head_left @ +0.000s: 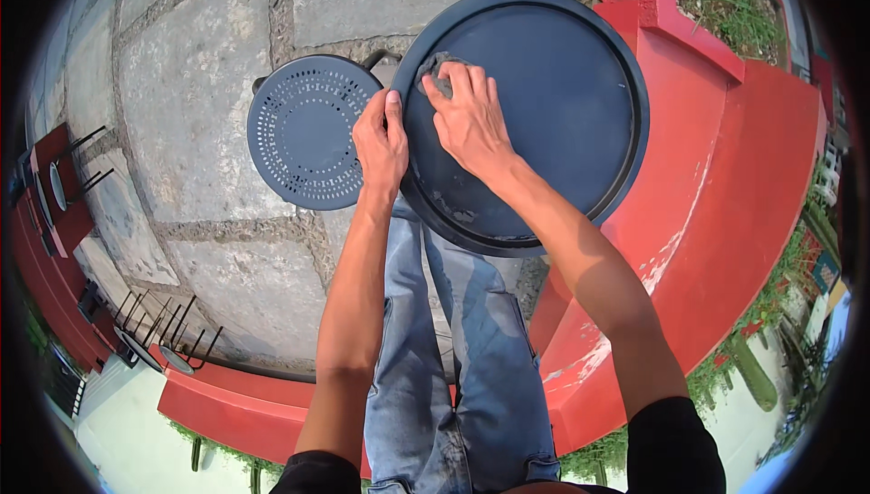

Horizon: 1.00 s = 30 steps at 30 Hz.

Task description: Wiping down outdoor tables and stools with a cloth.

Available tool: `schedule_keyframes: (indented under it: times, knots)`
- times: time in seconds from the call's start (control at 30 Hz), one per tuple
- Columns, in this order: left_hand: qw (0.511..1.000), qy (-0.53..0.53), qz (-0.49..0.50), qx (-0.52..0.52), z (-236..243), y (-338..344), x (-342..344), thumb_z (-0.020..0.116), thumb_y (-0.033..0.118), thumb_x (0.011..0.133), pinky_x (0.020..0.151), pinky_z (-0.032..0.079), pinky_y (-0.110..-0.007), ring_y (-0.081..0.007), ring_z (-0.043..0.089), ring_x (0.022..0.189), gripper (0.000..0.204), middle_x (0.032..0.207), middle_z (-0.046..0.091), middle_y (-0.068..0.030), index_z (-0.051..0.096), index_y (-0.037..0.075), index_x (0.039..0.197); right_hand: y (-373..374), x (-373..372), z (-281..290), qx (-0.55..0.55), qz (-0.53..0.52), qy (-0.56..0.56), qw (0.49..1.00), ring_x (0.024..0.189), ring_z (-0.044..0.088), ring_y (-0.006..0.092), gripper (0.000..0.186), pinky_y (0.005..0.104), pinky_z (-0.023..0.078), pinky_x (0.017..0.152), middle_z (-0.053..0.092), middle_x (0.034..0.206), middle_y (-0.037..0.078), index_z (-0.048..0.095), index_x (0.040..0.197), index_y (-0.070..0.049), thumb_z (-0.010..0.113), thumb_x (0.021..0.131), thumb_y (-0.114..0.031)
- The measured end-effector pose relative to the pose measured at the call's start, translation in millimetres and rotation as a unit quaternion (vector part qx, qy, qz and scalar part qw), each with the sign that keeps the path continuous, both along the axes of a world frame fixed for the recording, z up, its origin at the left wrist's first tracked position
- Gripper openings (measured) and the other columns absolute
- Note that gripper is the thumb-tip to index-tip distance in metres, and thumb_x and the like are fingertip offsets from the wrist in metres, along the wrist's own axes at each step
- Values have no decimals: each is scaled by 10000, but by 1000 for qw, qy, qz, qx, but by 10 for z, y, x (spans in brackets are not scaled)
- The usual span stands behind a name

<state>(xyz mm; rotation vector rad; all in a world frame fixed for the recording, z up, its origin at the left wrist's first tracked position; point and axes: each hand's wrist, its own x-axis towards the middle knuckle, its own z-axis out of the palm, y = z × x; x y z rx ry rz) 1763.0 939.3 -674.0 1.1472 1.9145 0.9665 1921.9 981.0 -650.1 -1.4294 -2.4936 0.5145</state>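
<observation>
A large round dark tray (553, 122) with a raised rim is in front of me, above my knees. My left hand (381, 142) is closed on its left rim, thumb on top; the fingers beneath are partly hidden. Bent over the tray's upper left, my right hand (471, 118) presses a crumpled grey rag (433, 66) against the surface. Pale smudges mark the tray near its lower left edge. Just left of the tray stands a round dark stool (313, 131) with rings of small holes in its top.
Worn stone paving (199, 104) spreads under the stool. A red low wall (725, 186) curves along my right and behind me, with grass and plants beyond it. Upturned or tilted furniture with thin dark legs (172, 322) lies at the far left.
</observation>
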Motion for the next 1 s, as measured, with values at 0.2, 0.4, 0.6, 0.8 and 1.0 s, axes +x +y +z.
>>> schedule_keyframes:
  times: [0.2, 0.4, 0.6, 0.8, 1.0]
  knots:
    - [1000, -6, 15, -7, 30, 15, 1, 535, 267, 1122, 639, 453, -430, -314, 516, 634, 332, 726, 574, -213, 673, -27, 1053, -471, 355, 207, -22, 361, -80, 929, 1160, 569, 226, 425, 376, 449, 930, 622, 1308, 66, 727, 1342, -116, 626, 936, -188]
    - [998, 56, 11, 9, 47, 0, 41, 592, 220, 1094, 519, 407, -428, -342, 440, 500, 301, 629, 516, -235, 654, -7, 908, 237, 412, 171, 119, 264, -169, 942, 1088, 572, 206, 523, 358, 432, 890, 608, 1196, 61, 578, 1509, -119, 541, 991, -183]
    - [999, 34, 9, -29, 124, 1, -39, 621, 253, 1098, 540, 340, -340, -99, 374, 624, 343, 635, 436, -66, 642, -55, 950, 803, 551, 184, 142, 124, -313, 931, 1050, 537, 228, 541, 371, 396, 872, 584, 1114, 85, 565, 1481, -21, 564, 963, -180]
    - [999, 15, 23, -39, 181, 32, 49, 717, 262, 1049, 548, 334, -305, -92, 378, 633, 355, 654, 466, -31, 631, -50, 905, 948, 1290, 160, 90, -37, -360, 928, 1013, 552, 254, 592, 418, 399, 845, 576, 1079, 100, 546, 1439, 3, 656, 918, -256]
    - [998, -39, 33, -22, 60, 10, 25, 696, 288, 1068, 566, 279, -284, -69, 329, 670, 386, 696, 395, 34, 597, -22, 860, 510, 1923, 350, -26, -169, -386, 906, 1084, 620, 303, 590, 482, 454, 907, 627, 1143, 142, 528, 1401, 28, 671, 927, -292]
